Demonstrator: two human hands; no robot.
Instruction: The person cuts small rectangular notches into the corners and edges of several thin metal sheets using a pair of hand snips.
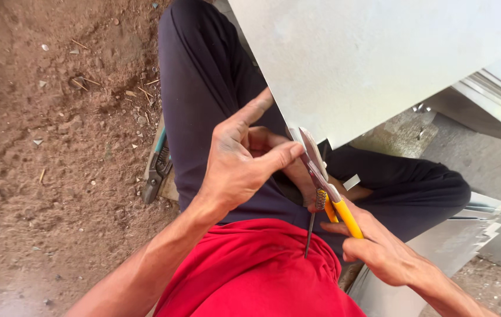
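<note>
- Gripping the yellow-handled snips (328, 196), the right hand (388, 252) is wrapped round the handles, blades pointing up and away into the edge of the metal sheet (368, 58).
- The left hand (241, 161) pinches the sheet's lower edge just beside the blades, nearer the cut.
- Teal-handled pliers (158, 167) lie apart on the dirt ground (39, 176), off to the left.

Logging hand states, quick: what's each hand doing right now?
Left hand: fingers pinched on the metal sheet edge.
Right hand: closed around the yellow-handled snips.
</note>
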